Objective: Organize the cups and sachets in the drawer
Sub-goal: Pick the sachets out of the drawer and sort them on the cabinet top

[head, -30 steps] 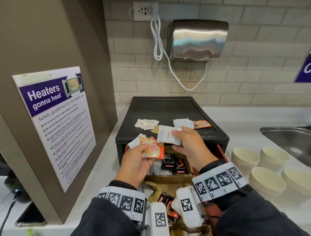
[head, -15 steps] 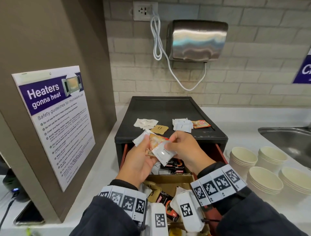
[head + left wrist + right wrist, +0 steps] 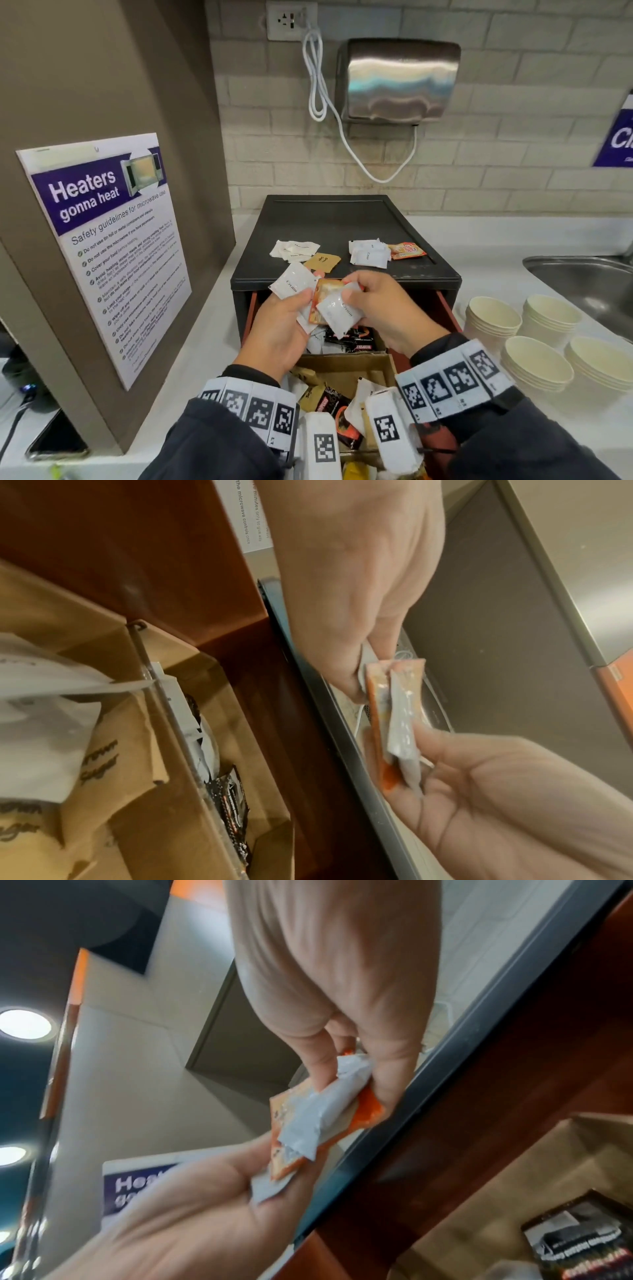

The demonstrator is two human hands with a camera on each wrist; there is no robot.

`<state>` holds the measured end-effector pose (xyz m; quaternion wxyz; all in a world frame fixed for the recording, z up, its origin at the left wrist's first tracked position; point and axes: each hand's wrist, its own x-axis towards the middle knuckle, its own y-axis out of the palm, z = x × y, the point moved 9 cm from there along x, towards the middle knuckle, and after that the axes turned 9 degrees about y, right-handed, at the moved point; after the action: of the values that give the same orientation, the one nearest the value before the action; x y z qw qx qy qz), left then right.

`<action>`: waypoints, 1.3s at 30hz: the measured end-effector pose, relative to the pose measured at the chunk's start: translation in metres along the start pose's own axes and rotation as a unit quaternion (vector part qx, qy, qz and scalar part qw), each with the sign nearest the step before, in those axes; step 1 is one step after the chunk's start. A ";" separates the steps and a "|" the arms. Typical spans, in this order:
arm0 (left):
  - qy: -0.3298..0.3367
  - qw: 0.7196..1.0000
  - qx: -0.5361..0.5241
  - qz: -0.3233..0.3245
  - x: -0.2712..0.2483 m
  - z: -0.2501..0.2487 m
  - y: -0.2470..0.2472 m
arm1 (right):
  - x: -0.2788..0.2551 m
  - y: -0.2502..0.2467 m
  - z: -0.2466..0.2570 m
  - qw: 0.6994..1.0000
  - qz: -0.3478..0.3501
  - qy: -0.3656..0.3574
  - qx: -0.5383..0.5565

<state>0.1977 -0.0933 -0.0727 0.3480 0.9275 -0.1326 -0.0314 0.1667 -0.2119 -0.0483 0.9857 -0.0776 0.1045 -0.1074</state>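
My left hand (image 3: 301,308) holds a small bundle over the open drawer (image 3: 445,308): a white cream sachet (image 3: 293,286) and an orange sachet (image 3: 325,289). My right hand (image 3: 349,298) pinches another white cream sachet (image 3: 337,313) and lays it against the front of that bundle. In the left wrist view my left hand (image 3: 363,680) grips the orange sachet (image 3: 377,723) from above. The right wrist view has my right hand (image 3: 352,1080) pinching the white sachet (image 3: 322,1112) over the orange one (image 3: 368,1110). The drawer is full of mixed sachets and cardboard dividers (image 3: 346,366).
Sorted sachets lie on the black drawer unit's top (image 3: 325,219): a white pile (image 3: 294,248), a brown one (image 3: 322,262), a second white pile (image 3: 368,253), an orange one (image 3: 407,250). Stacked paper cups (image 3: 493,317) stand right, before a sink (image 3: 582,281). A poster panel (image 3: 102,246) stands left.
My right hand has brought its white sachet down and left from the unit's front edge to the bundle in my left hand. The hands now meet over the drawer.
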 end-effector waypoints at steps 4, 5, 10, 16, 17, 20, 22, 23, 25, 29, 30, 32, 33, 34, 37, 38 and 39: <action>-0.019 1.000 0.000 0.010 -0.003 0.001 0.004 | -0.001 0.011 -0.001 0.998 -0.010 -0.001 -0.060; -0.031 0.999 -0.013 0.008 -0.005 0.002 0.004 | -0.001 0.008 0.000 0.998 -0.018 -0.001 -0.065; -0.054 0.999 -0.003 -0.002 -0.005 0.007 0.001 | 0.001 -0.007 0.008 0.997 -0.044 -0.011 -0.064; -0.177 0.978 0.098 0.056 -0.015 0.031 0.003 | -0.002 0.010 0.000 0.986 0.012 0.037 -0.162; -0.188 0.974 0.105 0.064 -0.016 0.033 0.003 | -0.004 0.011 0.001 0.984 0.021 0.036 -0.174; -0.192 0.968 0.142 0.076 -0.016 0.037 0.002 | -0.002 0.005 0.010 0.988 0.010 0.019 -0.155; -0.166 0.968 0.181 0.051 -0.013 0.034 -0.001 | 0.010 -0.015 0.023 0.992 -0.055 -0.010 -0.116; -0.145 0.966 0.211 0.029 -0.010 0.029 -0.004 | 0.021 -0.031 0.028 0.990 -0.102 -0.021 -0.093; -0.107 0.942 0.316 -0.018 -0.004 0.018 -0.014 | 0.043 -0.068 0.034 0.977 -0.206 -0.018 -0.055; -0.052 0.799 0.599 0.012 0.008 0.013 -0.025 | 0.074 -0.113 0.032 0.937 -0.317 0.041 -0.139; -0.076 0.767 0.637 0.025 0.009 0.020 -0.032 | 0.076 -0.114 0.031 0.929 -0.323 0.058 -0.170; -0.129 0.686 0.715 0.051 0.010 0.036 -0.045 | 0.078 -0.104 0.029 0.925 -0.303 0.067 -0.217; -0.158 0.648 0.741 0.072 0.008 0.043 -0.050 | 0.079 -0.094 0.031 0.924 -0.277 0.060 -0.256; -0.183 0.618 0.758 0.096 0.005 0.050 -0.052 | 0.081 -0.083 0.031 0.916 -0.246 0.056 -0.311; -0.226 0.544 0.795 0.145 -0.006 0.064 -0.053 | 0.089 -0.065 0.021 0.859 -0.200 0.082 -0.464; -0.234 0.526 0.803 0.155 -0.009 0.066 -0.053 | 0.092 -0.064 0.018 0.847 -0.197 0.088 -0.485; -0.240 0.515 0.806 0.167 -0.011 0.068 -0.053 | 0.097 -0.063 0.016 0.841 -0.194 0.092 -0.496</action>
<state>0.1887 -0.0951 -0.1589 -0.5952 0.7281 -0.3319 -0.0741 0.2507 -0.2930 -0.0404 0.7603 -0.5647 0.2164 -0.2371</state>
